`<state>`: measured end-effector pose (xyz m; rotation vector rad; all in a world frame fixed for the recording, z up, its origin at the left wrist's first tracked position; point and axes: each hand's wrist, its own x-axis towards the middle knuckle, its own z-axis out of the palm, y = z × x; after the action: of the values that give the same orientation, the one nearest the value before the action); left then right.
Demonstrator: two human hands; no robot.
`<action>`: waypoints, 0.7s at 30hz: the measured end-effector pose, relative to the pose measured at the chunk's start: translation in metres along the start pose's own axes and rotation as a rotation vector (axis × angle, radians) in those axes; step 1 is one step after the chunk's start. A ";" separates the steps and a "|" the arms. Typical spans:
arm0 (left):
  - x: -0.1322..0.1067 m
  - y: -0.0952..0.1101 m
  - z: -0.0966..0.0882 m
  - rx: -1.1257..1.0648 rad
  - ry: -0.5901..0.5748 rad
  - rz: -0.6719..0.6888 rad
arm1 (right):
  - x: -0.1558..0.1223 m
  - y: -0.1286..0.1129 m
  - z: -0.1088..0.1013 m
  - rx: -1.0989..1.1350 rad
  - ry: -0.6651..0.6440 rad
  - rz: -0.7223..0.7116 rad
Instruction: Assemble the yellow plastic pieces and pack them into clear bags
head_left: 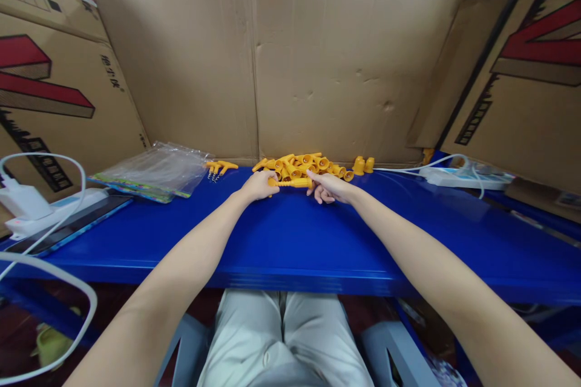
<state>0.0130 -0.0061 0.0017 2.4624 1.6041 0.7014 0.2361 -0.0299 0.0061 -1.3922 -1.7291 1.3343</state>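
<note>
A slim yellow plastic rod piece (290, 182) lies level between my two hands, just above the blue table (290, 236). My left hand (259, 186) is closed round its left end. My right hand (327, 187) pinches the wider right end with thumb and forefinger, the other fingers curled under. Right behind them sits a heap of several yellow plastic pieces (303, 165), with two yellow caps (363, 164) standing to its right.
A few finished yellow hook-shaped pieces (219, 168) lie left of the heap beside clear plastic bags (157, 170). A white charger, cable and tablet (59, 221) occupy the left edge. A white power strip (463, 178) lies at the right. Cardboard walls (327, 66) enclose the table.
</note>
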 end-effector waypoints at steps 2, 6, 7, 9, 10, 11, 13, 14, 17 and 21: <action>-0.001 0.001 -0.001 -0.005 -0.011 -0.012 | 0.000 -0.002 0.002 0.016 0.017 0.048; -0.002 0.003 -0.002 -0.014 -0.016 -0.026 | 0.001 -0.005 0.003 0.045 0.015 0.116; -0.002 0.003 -0.002 -0.013 -0.017 -0.027 | 0.001 -0.005 0.002 0.041 0.006 0.122; -0.001 0.002 -0.002 -0.011 -0.017 -0.027 | 0.001 -0.005 0.000 0.018 -0.017 0.127; 0.000 0.002 -0.001 -0.013 -0.020 -0.030 | 0.001 -0.004 -0.002 -0.001 -0.028 0.125; 0.000 0.002 -0.001 -0.014 -0.021 -0.035 | 0.000 -0.004 -0.003 -0.028 -0.032 0.115; 0.001 0.001 -0.001 -0.009 -0.017 -0.042 | -0.001 -0.003 -0.006 -0.103 -0.009 0.067; 0.001 0.001 -0.001 -0.001 -0.011 -0.041 | -0.001 -0.003 -0.007 -0.147 0.013 0.026; 0.002 0.000 0.000 0.020 0.008 -0.034 | 0.001 -0.001 -0.009 -0.300 0.108 -0.150; 0.002 -0.002 0.000 0.026 0.015 -0.024 | 0.007 0.002 -0.010 -0.639 0.296 -0.490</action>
<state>0.0122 -0.0032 0.0019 2.4569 1.6558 0.7023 0.2432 -0.0201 0.0066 -1.2575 -2.1842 0.3001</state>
